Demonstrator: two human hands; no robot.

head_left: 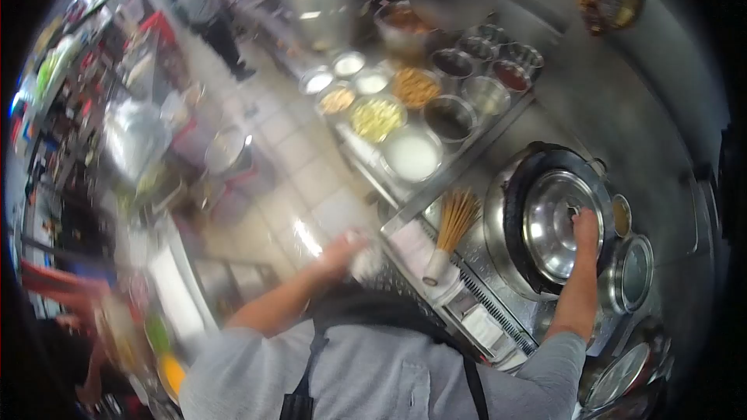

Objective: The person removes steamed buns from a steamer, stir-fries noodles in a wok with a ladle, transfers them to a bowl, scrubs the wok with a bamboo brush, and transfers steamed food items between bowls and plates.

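Silver lid (547,237) lies beneath the right grip (585,224) holding it.

Bright glare, motion blur, fisheye-warped edges

The shiny metal counter (476,250) has lots of round bowls at its far part. One bowl of white stuff (412,154) is near the edge, just beside a bowl of pale yellow bits (378,118). Closer in, a bundle of thin brown sticks (457,219) lies by a white cloth (411,241). Next to it, a fat black ring (514,225) goes around a big shiny lid (549,225).
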